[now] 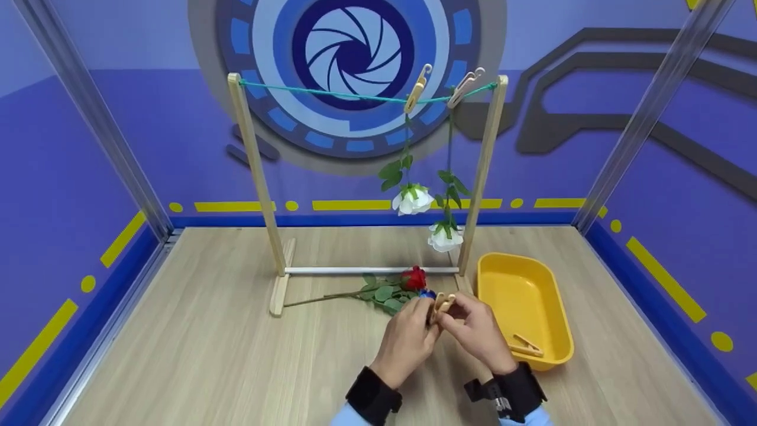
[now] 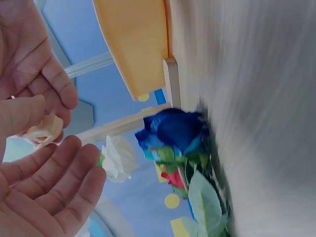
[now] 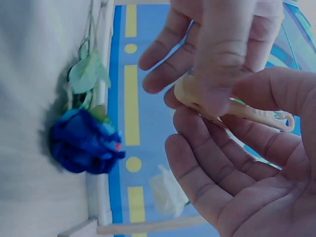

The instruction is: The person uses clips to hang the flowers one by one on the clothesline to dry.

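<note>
A pale yellow clothespin is between my two hands, low over the table. My left hand pinches it from one side, the thumb crossing it in the right wrist view. From the other side my right hand grips it with thumb and fingertips; its hooked end sticks out there. Just beyond the hands lies a blue rose, largely covered by them in the head view. Beside it, a red rose with green leaves lies on the table.
A wooden rack carries a green string. Two white roses hang upside down from it by a yellow clothespin and a pale pink one. At right stands a yellow tray holding another clothespin.
</note>
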The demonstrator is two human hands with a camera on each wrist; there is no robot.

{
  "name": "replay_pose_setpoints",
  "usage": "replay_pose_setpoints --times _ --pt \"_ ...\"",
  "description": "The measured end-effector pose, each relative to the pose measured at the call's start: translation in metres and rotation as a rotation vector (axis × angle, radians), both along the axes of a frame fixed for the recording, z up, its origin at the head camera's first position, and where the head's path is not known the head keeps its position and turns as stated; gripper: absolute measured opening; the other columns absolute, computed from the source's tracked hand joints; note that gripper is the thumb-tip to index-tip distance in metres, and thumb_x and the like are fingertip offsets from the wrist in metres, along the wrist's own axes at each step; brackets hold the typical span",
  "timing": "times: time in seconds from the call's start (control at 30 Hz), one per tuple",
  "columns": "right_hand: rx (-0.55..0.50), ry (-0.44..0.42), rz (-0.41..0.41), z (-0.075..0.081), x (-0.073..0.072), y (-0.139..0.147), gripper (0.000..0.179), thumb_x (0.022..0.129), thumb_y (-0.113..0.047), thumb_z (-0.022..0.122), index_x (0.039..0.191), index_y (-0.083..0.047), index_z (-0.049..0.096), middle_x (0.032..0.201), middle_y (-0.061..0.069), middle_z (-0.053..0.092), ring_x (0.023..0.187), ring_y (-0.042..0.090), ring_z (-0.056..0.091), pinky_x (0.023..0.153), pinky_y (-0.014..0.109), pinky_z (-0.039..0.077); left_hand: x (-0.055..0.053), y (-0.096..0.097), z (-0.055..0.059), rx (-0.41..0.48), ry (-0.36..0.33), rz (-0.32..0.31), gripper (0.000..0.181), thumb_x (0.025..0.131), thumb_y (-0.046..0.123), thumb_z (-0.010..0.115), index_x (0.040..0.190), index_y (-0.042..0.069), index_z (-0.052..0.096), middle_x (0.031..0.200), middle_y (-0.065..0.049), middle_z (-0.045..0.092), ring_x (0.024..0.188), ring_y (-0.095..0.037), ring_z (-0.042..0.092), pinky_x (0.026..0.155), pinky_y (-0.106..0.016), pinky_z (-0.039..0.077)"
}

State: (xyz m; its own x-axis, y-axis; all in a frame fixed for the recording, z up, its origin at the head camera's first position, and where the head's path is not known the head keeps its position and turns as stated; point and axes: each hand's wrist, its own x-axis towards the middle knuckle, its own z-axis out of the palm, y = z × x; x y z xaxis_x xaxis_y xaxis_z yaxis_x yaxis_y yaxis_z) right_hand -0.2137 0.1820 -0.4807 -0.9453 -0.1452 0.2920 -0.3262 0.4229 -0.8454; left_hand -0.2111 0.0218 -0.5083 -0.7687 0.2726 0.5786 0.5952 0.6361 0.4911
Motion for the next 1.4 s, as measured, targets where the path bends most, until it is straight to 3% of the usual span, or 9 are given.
replay_pose_setpoints --times 0.23,0.43,0.7,0.87,0.97,1.07,1.2,1.4 --pt "-0.009 0.032 0.010 0.001 -0.002 -0.007 0.005 0.093 -0.005 0.075 0.097 -0.008 0.076 0.097 0.005 0.071 0.088 0.018 0.070 0.081 0.028 0.059 -0.002 -0.012 0.001 0.032 0.003 0.004 0.023 0.093 0.012 0.078 0.113 0.009 0.068 0.097 0.000 0.064 0.083 -0.010 0.063 0.070 -0.022 0.053" --pt "-0.033 0.039 -0.016 0.001 -0.003 -0.005 0.009 0.093 -0.003 0.075 0.100 -0.008 0.078 0.101 0.005 0.070 0.090 0.015 0.069 0.082 0.026 0.059 -0.004 -0.018 -0.001 0.030 0.024 0.003 0.021 0.093 0.012 0.078 0.113 0.009 0.074 0.096 0.000 0.063 0.084 -0.009 0.062 0.071 -0.023 0.053" --pt "-0.062 0.131 -0.050 -0.003 -0.004 -0.008 0.008 0.091 -0.003 0.076 0.091 -0.008 0.070 0.091 0.002 0.067 0.082 0.013 0.068 0.074 0.024 0.059 -0.004 -0.020 -0.001 0.019 0.054 0.003 0.013 0.093 0.008 0.077 0.105 0.008 0.074 0.090 0.000 0.064 0.080 -0.009 0.063 0.069 -0.023 0.054" --pt "-0.060 0.137 -0.066 -0.006 -0.004 -0.007 0.015 0.093 -0.005 0.076 0.106 -0.004 0.070 0.094 0.004 0.069 0.080 0.012 0.067 0.073 0.024 0.058 -0.005 -0.019 -0.002 0.004 0.068 -0.016 0.009 0.094 0.007 0.074 0.103 0.008 0.072 0.089 0.000 0.064 0.079 -0.010 0.063 0.068 -0.023 0.054" --pt "-0.054 0.144 -0.056 -0.007 -0.005 -0.005 0.023 0.093 -0.006 0.076 0.116 -0.002 0.071 0.096 0.004 0.071 0.081 0.012 0.066 0.074 0.024 0.058 -0.005 -0.019 -0.002 0.013 0.053 -0.039 0.009 0.096 0.005 0.072 0.105 0.006 0.072 0.090 -0.002 0.064 0.079 -0.010 0.063 0.068 -0.022 0.054" --pt "-0.043 0.154 -0.035 -0.006 -0.005 -0.003 0.023 0.093 -0.006 0.076 0.116 -0.003 0.073 0.097 0.004 0.072 0.080 0.012 0.066 0.073 0.024 0.058 -0.005 -0.020 -0.001 0.046 0.013 -0.071 0.014 0.098 0.004 0.068 0.111 0.003 0.072 0.094 -0.004 0.067 0.082 -0.010 0.064 0.071 -0.022 0.054" --pt "-0.024 0.091 -0.018 -0.002 -0.003 0.000 0.024 0.093 -0.005 0.076 0.116 -0.005 0.075 0.100 0.005 0.072 0.080 0.013 0.066 0.073 0.024 0.057 -0.005 -0.019 0.000 0.087 -0.053 -0.104 0.019 0.100 0.002 0.065 0.118 0.001 0.071 0.100 -0.006 0.071 0.088 -0.012 0.067 0.075 -0.024 0.057" --pt "-0.055 0.012 0.144 0.000 -0.005 0.008 0.029 0.093 -0.005 0.076 0.122 -0.003 0.070 0.104 0.011 0.068 0.089 0.015 0.065 0.077 0.024 0.059 -0.005 -0.019 0.001 0.115 -0.123 -0.167 0.021 0.099 -0.005 0.061 0.116 0.002 0.072 0.096 -0.004 0.068 0.081 -0.007 0.059 0.071 -0.019 0.051"
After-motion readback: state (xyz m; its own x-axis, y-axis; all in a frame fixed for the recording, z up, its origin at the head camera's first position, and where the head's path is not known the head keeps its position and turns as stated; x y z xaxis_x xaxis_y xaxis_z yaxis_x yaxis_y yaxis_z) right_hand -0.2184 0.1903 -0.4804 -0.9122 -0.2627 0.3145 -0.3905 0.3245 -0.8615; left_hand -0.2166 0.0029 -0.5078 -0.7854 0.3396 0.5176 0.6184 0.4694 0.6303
